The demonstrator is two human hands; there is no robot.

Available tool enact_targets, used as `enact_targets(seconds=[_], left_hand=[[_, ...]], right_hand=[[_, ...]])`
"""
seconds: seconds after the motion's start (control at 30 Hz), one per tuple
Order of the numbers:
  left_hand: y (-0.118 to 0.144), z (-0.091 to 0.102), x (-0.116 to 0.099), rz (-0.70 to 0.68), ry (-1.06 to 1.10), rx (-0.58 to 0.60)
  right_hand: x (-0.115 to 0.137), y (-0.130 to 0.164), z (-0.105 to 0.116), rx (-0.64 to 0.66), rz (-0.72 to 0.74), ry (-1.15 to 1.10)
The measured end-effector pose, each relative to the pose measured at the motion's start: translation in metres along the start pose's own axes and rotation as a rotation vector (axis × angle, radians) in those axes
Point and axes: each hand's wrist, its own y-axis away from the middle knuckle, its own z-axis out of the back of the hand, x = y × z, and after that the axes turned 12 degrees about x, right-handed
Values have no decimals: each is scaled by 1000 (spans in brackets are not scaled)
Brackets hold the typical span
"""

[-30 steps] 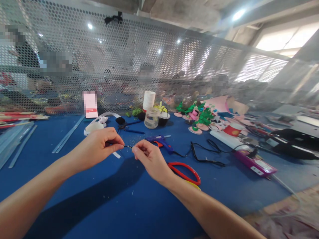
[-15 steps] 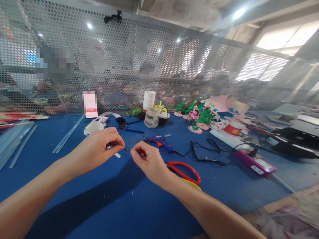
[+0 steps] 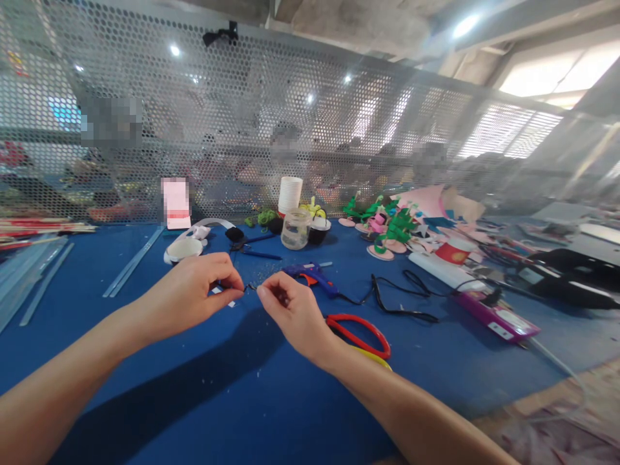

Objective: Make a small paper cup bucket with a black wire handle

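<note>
My left hand (image 3: 194,287) pinches one end of a short, thin dark wire (image 3: 250,286), which may be a thread. Its other end reaches the fingertips of my right hand (image 3: 290,313), also closed in a pinch; the small gap between the hands shows the wire bent. What lies inside the fingers is hidden. Small white slips (image 3: 216,291) lie by my left fingertips. Just beyond my right hand rests a blue glue gun (image 3: 314,278) with an orange trigger. Under my right wrist, a tool with red and yellow loop handles (image 3: 361,329) is partly covered.
Behind stand a clear jar (image 3: 295,229), stacked white cups (image 3: 290,194) and a phone (image 3: 176,203). Green craft plants (image 3: 400,226) on pink discs are at right, near a purple power strip (image 3: 498,316). Clear glue sticks (image 3: 133,261) lie left. A perforated metal screen (image 3: 314,116) closes the back.
My right hand has shifted slightly right and up, away from my left. The gap between the fingertips is a little wider, and more of the bent wire shows.
</note>
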Motion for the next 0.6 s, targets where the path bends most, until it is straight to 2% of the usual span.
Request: enact_targets(seconds=[0.2, 0.33, 0.47, 0.6], left_hand=[[1, 0, -2, -13, 11, -8], [0, 1, 0, -16, -9, -2], [-1, 0, 3, -11, -6, -32], [-1, -1, 4, 6, 1, -10]], right_hand=[[0, 1, -1, 2, 32, 142], [4, 2, 0, 68, 67, 199], [4, 3, 1, 89, 63, 120], [2, 2, 1, 58, 21, -15]])
